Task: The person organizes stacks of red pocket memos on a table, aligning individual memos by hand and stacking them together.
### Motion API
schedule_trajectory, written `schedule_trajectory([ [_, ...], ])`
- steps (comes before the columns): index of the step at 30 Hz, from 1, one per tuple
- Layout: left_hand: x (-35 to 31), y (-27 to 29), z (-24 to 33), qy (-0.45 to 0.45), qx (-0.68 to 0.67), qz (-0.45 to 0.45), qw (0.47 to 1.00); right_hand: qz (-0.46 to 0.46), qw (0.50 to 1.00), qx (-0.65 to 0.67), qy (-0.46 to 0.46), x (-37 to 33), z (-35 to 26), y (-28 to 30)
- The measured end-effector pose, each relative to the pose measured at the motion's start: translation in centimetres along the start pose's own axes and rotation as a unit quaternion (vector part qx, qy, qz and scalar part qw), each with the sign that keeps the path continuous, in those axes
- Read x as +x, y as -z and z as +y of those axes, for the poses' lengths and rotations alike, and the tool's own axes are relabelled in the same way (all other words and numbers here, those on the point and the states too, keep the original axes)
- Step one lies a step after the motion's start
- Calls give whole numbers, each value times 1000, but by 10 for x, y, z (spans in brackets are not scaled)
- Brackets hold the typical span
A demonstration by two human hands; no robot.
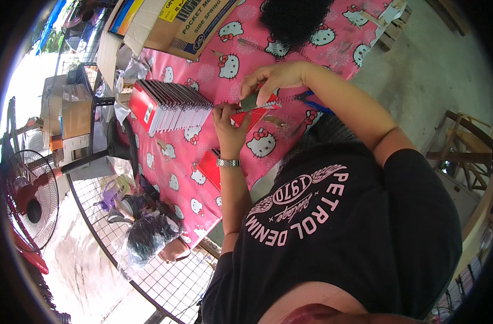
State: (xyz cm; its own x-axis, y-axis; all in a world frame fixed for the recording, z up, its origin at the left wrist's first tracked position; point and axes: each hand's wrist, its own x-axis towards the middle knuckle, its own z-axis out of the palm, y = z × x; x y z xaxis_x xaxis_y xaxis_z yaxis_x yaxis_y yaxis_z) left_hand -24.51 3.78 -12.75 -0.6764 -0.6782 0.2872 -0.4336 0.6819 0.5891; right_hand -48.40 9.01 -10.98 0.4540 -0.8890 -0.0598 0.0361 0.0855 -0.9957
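Both hands meet over a red notebook (255,121) on the pink patterned table cover (262,144). My left hand (231,125) has its fingers closed on the notebook's near-left end, by the bound edge. Above that edge my right hand (276,81) pinches a small dark grey-green piece (249,102), whose kind I cannot make out. A spiral wire coil (285,100) runs along the edge and sticks out to the right. Beside its end lie blue-handled pliers (317,106). To the left stands a row of spiral-bound notebooks (173,102) with red covers.
Another red notebook (209,168) lies by my left wrist. A dark heap of wire coils (295,21) and a cardboard box (195,29) sit at the far side. Plastic bags (152,235) rest by the table's left edge, near a standing fan (34,208).
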Motion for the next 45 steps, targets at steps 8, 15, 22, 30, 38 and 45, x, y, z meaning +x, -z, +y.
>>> schedule_trajectory([
  [8,-6,-9,-27,96,-254,-32,962,28,998,-50,-4,11,2,0],
  [15,-16,-11,-24,138,-336,54,930,619,635,-459,49,-63,14,32],
  [22,-22,-28,-10,159,-250,145,944,593,495,-603,-199,-154,74,36],
  [30,-26,-33,-4,102,-237,165,952,294,738,-605,-51,-130,68,-60],
  [38,-29,-32,0,135,-260,147,945,304,843,-433,99,-59,22,-97],
  [45,-40,-35,-13,122,-216,159,956,287,795,-527,90,-28,9,-113],
])
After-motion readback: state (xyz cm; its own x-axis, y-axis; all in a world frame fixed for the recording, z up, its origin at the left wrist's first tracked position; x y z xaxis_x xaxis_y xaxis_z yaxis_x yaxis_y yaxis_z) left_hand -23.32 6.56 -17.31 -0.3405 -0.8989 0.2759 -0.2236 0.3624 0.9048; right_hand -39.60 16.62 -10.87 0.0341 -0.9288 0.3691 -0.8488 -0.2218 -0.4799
